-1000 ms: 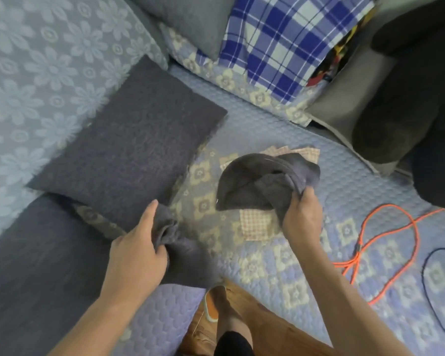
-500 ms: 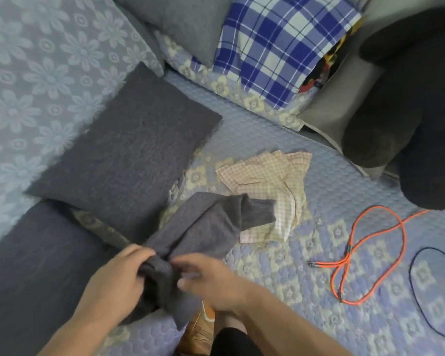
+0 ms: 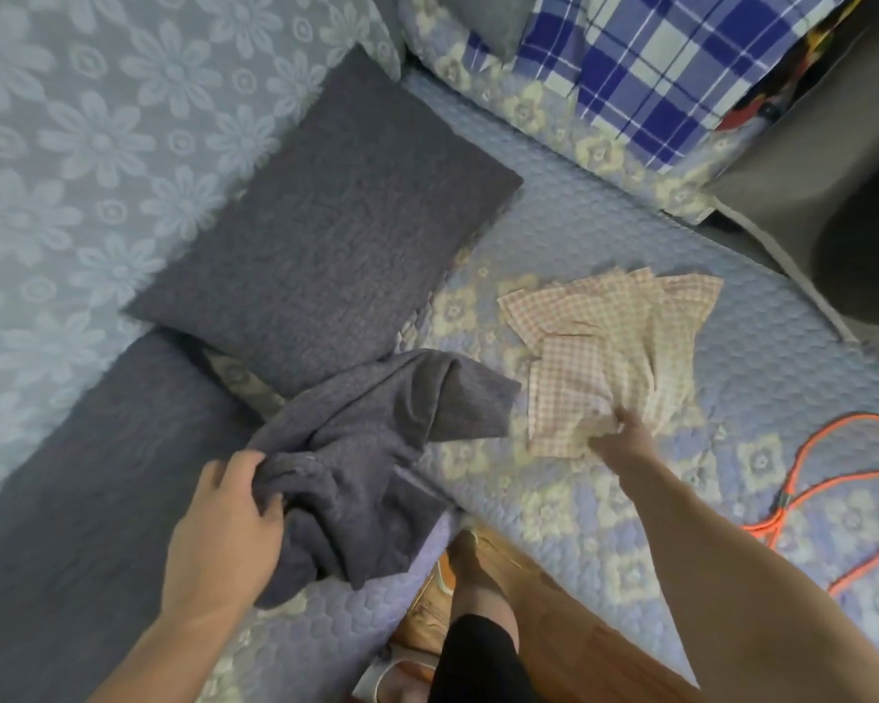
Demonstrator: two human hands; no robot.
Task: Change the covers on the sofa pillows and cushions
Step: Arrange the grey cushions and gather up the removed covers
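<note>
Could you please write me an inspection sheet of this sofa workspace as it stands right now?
Surface: quilted blue floral sofa cover, lying flat.
Job's things: loose grey cover, crumpled at the seat edge; pink checked cover, beside it; grey pillow, against the backrest.
Clutter: blue plaid pillow, at the back.
Grip: left hand grips the grey cover; right hand pinches the checked cover.
Cables: orange cable, looped on the seat.
Surroundings: wooden floor below.

A quilted blue sofa seat (image 3: 605,220) carries a dark grey pillow (image 3: 326,235) at its back-left corner, a crumpled grey cover (image 3: 376,469) at the front edge, a pink checked cover (image 3: 615,347) mid-seat and an orange cord (image 3: 803,494) toward the right edge
</note>
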